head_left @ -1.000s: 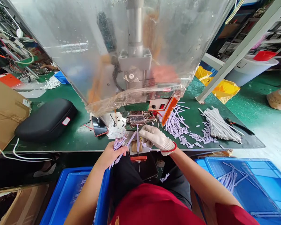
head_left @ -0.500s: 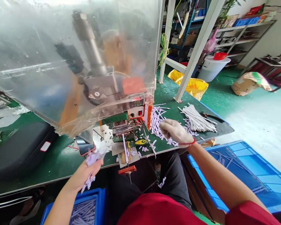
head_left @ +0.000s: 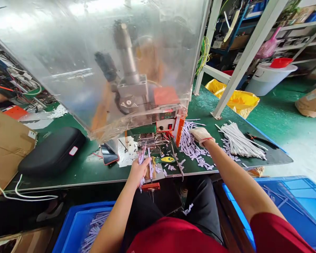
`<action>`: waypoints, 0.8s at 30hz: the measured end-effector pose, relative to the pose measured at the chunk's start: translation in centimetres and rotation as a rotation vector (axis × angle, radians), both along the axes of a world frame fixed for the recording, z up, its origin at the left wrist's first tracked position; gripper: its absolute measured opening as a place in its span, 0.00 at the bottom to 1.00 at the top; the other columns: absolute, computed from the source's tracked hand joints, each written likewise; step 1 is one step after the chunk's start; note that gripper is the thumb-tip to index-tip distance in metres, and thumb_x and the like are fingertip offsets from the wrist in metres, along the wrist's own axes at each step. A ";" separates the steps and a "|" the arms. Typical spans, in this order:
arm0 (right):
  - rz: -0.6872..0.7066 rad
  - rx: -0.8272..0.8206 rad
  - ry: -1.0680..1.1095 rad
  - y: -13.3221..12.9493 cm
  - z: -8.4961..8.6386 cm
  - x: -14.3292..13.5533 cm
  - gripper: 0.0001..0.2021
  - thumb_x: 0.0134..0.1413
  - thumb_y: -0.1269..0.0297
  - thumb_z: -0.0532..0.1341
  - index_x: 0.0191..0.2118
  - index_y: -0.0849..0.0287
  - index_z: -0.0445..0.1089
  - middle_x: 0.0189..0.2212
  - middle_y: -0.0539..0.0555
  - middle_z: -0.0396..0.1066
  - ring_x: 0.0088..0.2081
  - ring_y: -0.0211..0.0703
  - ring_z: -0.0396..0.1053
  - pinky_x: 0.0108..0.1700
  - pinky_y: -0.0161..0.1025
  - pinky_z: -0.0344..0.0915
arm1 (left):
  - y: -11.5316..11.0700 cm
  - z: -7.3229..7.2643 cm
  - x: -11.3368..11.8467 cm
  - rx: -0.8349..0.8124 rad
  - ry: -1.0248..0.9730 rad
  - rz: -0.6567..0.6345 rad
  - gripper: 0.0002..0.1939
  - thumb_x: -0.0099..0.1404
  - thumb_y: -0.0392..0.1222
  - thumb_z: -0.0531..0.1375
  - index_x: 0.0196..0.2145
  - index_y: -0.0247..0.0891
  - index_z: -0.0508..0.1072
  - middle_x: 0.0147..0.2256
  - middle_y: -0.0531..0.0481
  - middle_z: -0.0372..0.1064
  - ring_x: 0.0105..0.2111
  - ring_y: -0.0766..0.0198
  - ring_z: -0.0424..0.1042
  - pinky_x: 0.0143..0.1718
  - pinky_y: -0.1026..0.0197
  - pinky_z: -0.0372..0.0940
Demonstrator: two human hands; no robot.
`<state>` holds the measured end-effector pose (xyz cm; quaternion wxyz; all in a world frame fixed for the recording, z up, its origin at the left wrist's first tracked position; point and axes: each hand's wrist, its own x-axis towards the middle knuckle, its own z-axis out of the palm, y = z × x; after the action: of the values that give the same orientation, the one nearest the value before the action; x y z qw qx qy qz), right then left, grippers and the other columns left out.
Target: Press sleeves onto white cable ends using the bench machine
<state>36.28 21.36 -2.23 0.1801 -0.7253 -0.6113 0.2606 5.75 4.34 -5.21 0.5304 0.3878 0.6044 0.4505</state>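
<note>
My bare left hand (head_left: 139, 171) is closed around a bundle of thin lavender strips (head_left: 141, 158), in front of the machine's small metal fixture (head_left: 145, 140). One lavender strip (head_left: 149, 163) runs from that fixture toward a red clamp piece (head_left: 151, 187) at the table's front edge. My right hand (head_left: 201, 135), in a whitish glove, is at the upper right of a loose heap of lavender strips (head_left: 186, 142). Its fingers look curled in against the heap; what they grip, if anything, is hidden.
A cloudy plastic guard (head_left: 76, 70) covers the machine above my hands. A yellow-green screwdriver (head_left: 164, 160), a phone (head_left: 109, 154), a black case (head_left: 52, 151), white strips (head_left: 243, 140) and pliers (head_left: 262, 140) lie on the green table. Blue bins (head_left: 68, 225) stand below.
My left hand has moved right and up with its bundle, from above the left bin to the fixture. The right hand has reached forward to the lavender heap. The view has swung left.
</note>
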 end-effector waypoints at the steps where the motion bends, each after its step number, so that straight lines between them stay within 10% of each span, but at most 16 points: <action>1: -0.005 0.015 0.096 -1.0 0.2 0.3 0.14 0.60 0.59 0.51 0.31 0.62 0.68 0.31 0.62 0.74 0.27 0.40 0.70 0.28 0.34 0.63 | 0.1 0.1 -0.1 -0.006 -0.010 0.005 0.26 0.54 0.63 0.66 0.33 0.35 0.74 0.10 0.63 0.51 0.11 0.73 0.47 0.15 0.68 0.43; 7: 0.023 0.005 0.958 -11.0 2.0 -0.2 0.15 0.48 0.53 0.66 0.37 0.56 0.66 0.29 0.52 0.69 0.21 0.33 0.62 0.21 0.30 0.60 | -1.4 1.0 -1.6 0.036 -0.117 0.005 0.23 0.54 0.60 0.67 0.28 0.35 0.72 0.10 0.62 0.50 0.11 0.75 0.47 0.15 0.69 0.42; 11: 0.230 -0.319 1.082 -16.0 2.9 -5.2 0.17 0.54 0.48 0.65 0.34 0.58 0.67 0.24 0.49 0.69 0.15 0.29 0.58 0.15 0.27 0.55 | -2.5 1.3 -3.0 0.044 -0.168 0.157 0.23 0.53 0.61 0.68 0.27 0.36 0.71 0.10 0.64 0.49 0.10 0.76 0.47 0.14 0.69 0.42; 17: 0.347 -0.357 0.953 -15.0 1.3 -13.8 0.19 0.57 0.46 0.61 0.28 0.58 0.66 0.16 0.47 0.67 0.12 0.32 0.59 0.12 0.28 0.55 | -3.9 0.9 -4.5 0.044 -0.188 0.245 0.24 0.51 0.61 0.69 0.26 0.37 0.69 0.11 0.65 0.48 0.10 0.76 0.46 0.13 0.71 0.43; 24: 0.241 -0.330 0.990 -12.8 -0.7 -16.9 0.14 0.56 0.53 0.60 0.28 0.59 0.67 0.18 0.51 0.71 0.13 0.36 0.64 0.12 0.30 0.60 | -5.5 -0.3 -5.7 0.002 -0.185 0.280 0.25 0.52 0.62 0.69 0.27 0.37 0.70 0.10 0.64 0.49 0.10 0.76 0.47 0.13 0.71 0.43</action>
<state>19.41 8.55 -2.90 0.2992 -0.4591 -0.4830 0.6829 0.08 -1.14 -5.50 0.5155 0.2573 0.6008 0.5542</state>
